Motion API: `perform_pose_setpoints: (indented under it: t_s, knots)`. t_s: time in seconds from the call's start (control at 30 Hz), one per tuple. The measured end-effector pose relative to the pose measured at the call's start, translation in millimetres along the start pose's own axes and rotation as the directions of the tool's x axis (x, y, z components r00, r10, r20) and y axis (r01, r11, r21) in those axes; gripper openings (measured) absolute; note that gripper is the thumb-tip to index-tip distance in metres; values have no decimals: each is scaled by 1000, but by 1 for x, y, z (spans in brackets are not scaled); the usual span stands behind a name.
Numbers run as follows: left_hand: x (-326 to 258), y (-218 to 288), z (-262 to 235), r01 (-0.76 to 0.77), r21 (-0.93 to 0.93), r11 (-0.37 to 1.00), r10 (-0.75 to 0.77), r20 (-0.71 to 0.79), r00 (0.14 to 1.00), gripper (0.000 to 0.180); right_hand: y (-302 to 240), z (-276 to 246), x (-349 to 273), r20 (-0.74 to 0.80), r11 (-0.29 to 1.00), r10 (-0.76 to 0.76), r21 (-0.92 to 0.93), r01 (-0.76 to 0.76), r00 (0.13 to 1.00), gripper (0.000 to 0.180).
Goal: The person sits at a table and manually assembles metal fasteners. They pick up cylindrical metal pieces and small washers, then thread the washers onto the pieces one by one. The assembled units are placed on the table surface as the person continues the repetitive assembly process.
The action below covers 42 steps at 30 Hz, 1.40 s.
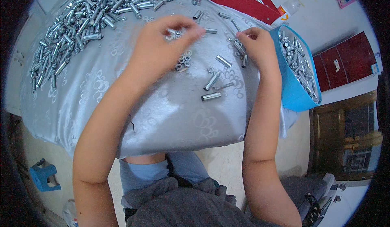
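Observation:
My left hand point(164, 44) is over the middle of the table, thumb and fingers curved and smeared by motion. By its thumb tip is a metal sleeve point(211, 31); whether the fingers touch it I cannot tell. Nuts point(179, 66) and washers point(188, 52) lie beneath and beside this hand. Farther right, my right hand point(260, 46) pinches a thin metal bolt point(235, 25), its shaft slanting up and left from the fingertips. Several sleeves and small nuts lie beside that hand. Nearer me are another sleeve point(224, 61), a sleeve point(211, 96) and a thin bolt point(226, 85).
A large heap of sleeve anchors point(93, 16) covers the table's far left. A red box point(239, 1) with metal parts stands at the back. At right, a blue bin point(290, 89) holds many more, with a white bottle point(289, 8) behind. Shiny grey cloth point(170, 125) covers the table.

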State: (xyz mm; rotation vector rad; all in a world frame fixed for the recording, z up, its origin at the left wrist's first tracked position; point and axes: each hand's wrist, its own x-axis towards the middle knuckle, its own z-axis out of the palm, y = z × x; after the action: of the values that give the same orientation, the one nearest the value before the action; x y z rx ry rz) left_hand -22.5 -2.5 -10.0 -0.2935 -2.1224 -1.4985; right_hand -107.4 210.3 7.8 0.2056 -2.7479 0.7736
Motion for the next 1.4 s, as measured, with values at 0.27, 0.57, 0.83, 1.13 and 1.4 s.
perform_pose_setpoints:
  t_s: [0.27,0.57,0.83,1.13,1.4]
  knots:
    - [-28,9,20,-329,175,928,211,480,851,25,19,7,5,200,993,76,-108,-55,977,24]
    - [-29,11,17,-251,216,944,82,582,809,24,9,2,-2,202,992,86,-106,-65,976,22]
    - [-24,-4,17,-303,268,914,201,349,915,21,-5,-11,-10,408,996,-62,79,32,911,20]
    - [-12,2,8,6,113,994,-22,137,990,23,-29,-27,-35,845,975,-169,67,213,507,22]
    - [-4,-5,6,388,-288,876,-369,120,922,30,-35,-27,-41,832,943,-222,51,328,508,17]
